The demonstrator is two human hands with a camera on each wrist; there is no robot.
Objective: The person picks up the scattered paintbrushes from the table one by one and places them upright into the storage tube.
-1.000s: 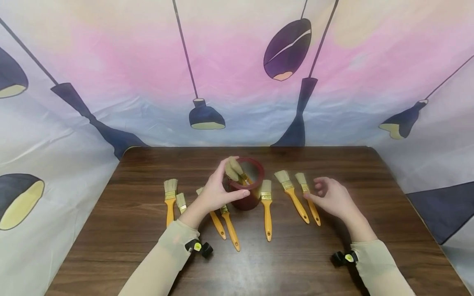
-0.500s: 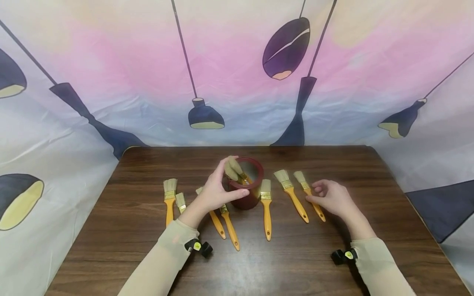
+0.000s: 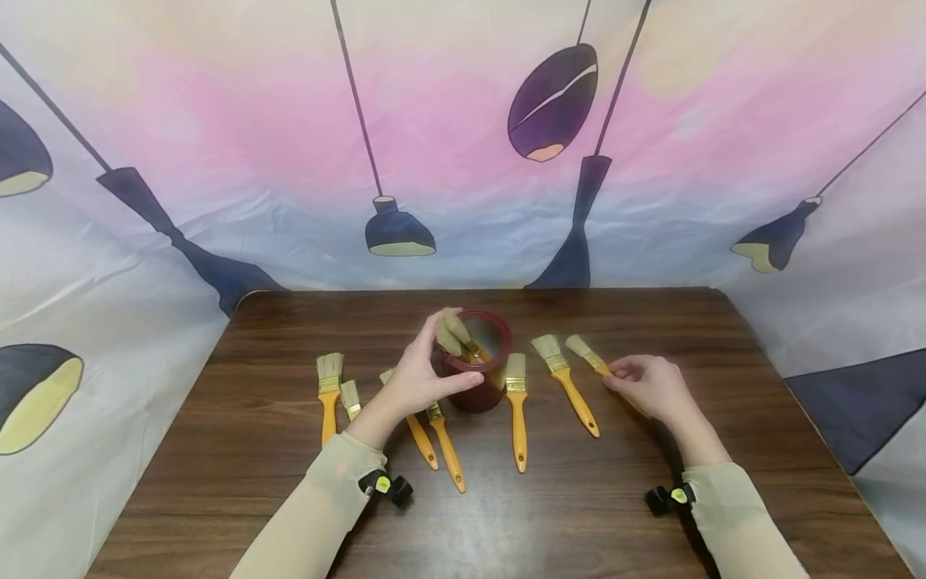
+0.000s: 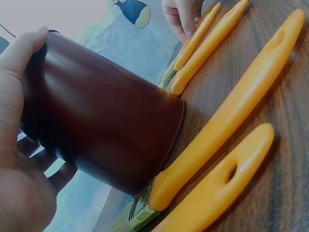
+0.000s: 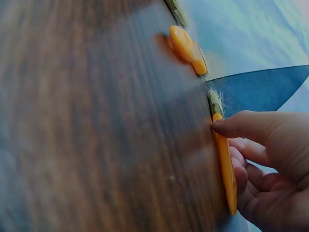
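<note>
My left hand (image 3: 415,379) grips a dark red cylindrical cup (image 3: 473,396), thumb on the near side and fingers round the far left. Bristle ends of paintbrushes (image 3: 454,333) stick up inside the cup, leaning to its left rim. At the right, my right hand (image 3: 651,390) pinches the yellow handle of a small paintbrush (image 3: 582,349). In the right wrist view that paintbrush (image 5: 223,154) lies between thumb and fingers, close to the tabletop. The left wrist view shows the cup's smooth wall (image 4: 106,111) standing beside several handles.
A wider paintbrush (image 3: 570,386) lies left of my right hand, and another paintbrush (image 3: 518,418) lies just right of the cup. Several more, such as one paintbrush (image 3: 329,402), lie to the left, partly behind my left forearm. A printed cloth (image 3: 463,145) hangs behind the wooden table (image 3: 651,314).
My right hand has closed its fingers on the small paintbrush, whose handle has swung to the right and tilts more. My left hand and the cup have stayed in place.
</note>
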